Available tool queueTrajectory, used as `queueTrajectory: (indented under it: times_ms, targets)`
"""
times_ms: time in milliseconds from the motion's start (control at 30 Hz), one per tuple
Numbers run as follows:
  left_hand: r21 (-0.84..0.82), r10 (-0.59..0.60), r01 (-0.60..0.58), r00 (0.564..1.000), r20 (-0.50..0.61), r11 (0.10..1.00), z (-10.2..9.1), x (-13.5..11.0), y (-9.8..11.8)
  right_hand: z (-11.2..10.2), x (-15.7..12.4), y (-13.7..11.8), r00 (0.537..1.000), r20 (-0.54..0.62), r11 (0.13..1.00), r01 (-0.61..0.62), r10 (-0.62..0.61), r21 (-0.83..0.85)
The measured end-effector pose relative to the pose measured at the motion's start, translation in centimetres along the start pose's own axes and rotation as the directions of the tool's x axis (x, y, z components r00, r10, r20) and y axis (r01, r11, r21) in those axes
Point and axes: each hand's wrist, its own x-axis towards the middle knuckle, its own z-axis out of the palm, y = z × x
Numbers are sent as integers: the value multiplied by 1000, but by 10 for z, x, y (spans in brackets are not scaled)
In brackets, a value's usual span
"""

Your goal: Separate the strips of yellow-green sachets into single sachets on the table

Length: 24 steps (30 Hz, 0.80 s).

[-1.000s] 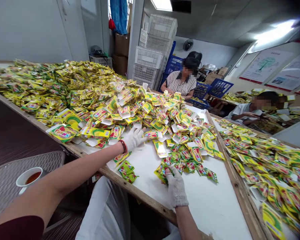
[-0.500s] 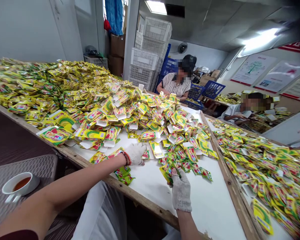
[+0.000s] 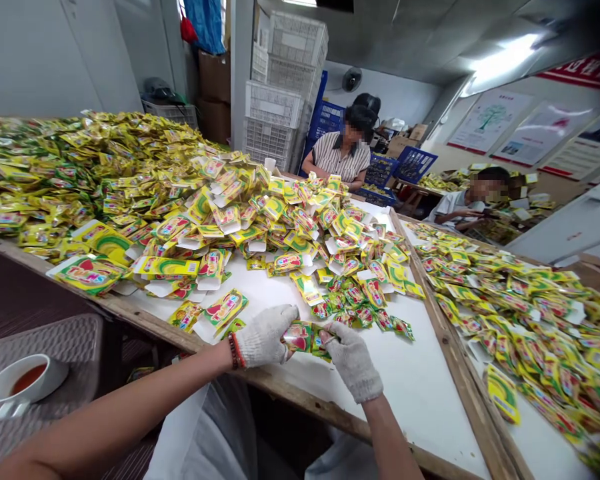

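Note:
Both my hands wear white knit gloves and meet low over the white tabletop. My left hand is closed around a small printed candy box, yellow, green and red. At the box's right end, my right hand pinches a green candy packet; whether part of it sits inside the box cannot be seen. Just beyond lie several loose green candy packets. A flat yellow candy box with a white flap rests left of my hands.
A big heap of yellow packets and boxes covers the table's far left. A wooden divider separates more packets on the right. A cup of tea stands on a stool. Two people sit beyond, near stacked white crates.
My left hand has come away from the pile edge with a box, towards me. My right hand has moved slightly left with its packet to meet it. The view has shifted a little.

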Motion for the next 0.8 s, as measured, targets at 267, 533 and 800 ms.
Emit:
queueTrajectory:
  times_ms: [267, 533, 800]
  targets:
    - [15, -8, 9, 998, -64, 1000, 20, -1, -3, -1, -10, 2, 990, -53, 991, -132, 132, 14]
    - [-116, 0, -16, 990, -142, 993, 24, -2, 8, -4, -14, -12, 984, -179, 995, -24, 7, -96]
    - [-117, 5, -25, 987, -162, 993, 31, -1, 5, -5, -23, -5, 942, 267, 952, -255, 204, 169]
